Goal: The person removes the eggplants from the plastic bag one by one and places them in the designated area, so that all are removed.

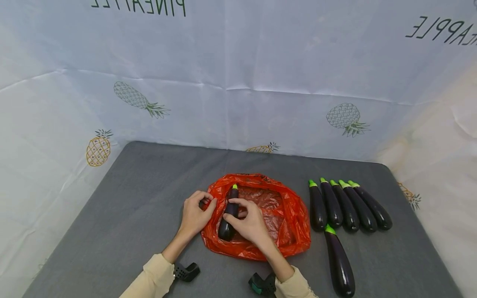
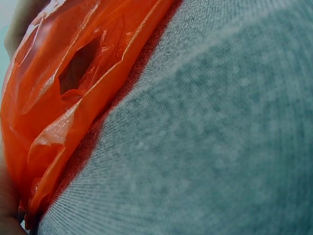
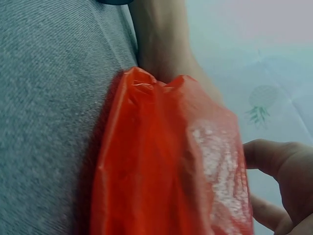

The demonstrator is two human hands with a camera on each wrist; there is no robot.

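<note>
A red plastic bag (image 1: 299, 225) lies on the table with its mouth spread wide. Inside it, along the left side, is a dark purple eggplant (image 1: 226, 231) with its green stem end pointing away from me. My right hand (image 1: 251, 221) reaches in over the bag and holds this eggplant between thumb and fingers. At the bag's left rim my left hand (image 1: 196, 213) pinches the plastic. Both wrist views show mostly the outside of the bag; the right wrist view also has the right-hand fingers (image 3: 266, 156) beyond its edge, and the eggplant is hidden there.
To the right of the bag, several eggplants (image 1: 349, 209) lie side by side, stems away from me. One more eggplant (image 1: 340, 265) lies nearer me, its stem touching the row. A grey cloth covers the table (image 1: 167, 174); pineapple-print curtains (image 1: 223, 120) hang behind and at the sides.
</note>
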